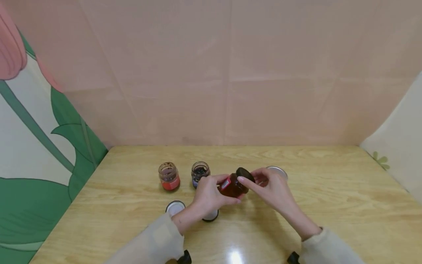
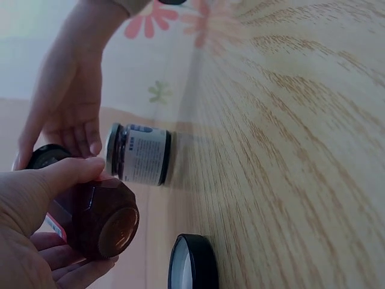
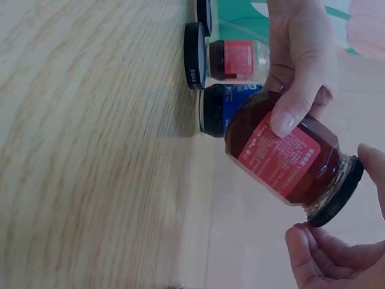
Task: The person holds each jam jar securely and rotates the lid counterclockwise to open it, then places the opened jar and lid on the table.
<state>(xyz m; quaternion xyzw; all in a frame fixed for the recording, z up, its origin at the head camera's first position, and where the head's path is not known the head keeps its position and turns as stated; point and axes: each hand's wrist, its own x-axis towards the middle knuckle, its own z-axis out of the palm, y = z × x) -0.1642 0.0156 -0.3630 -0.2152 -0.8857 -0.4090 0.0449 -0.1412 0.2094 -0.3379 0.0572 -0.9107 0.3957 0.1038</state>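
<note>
Gripping a jar (image 1: 234, 187) of dark-red contents in left hand (image 1: 208, 193), right hand (image 1: 273, 186) pinching its lid (image 1: 245, 173)

The held jar (image 1: 234, 187) is above the bench (image 1: 333, 187), between left hand (image 1: 208, 194) and right hand (image 1: 273, 187). Around it on the bench: outer jar (image 1: 169, 179) at nine o'clock, inner jar (image 1: 197, 174) at ten, lidded jar (image 2: 144, 155) at two, inner lid (image 1: 211, 215) at seven, outer lid (image 1: 176, 208) at eight.
</note>
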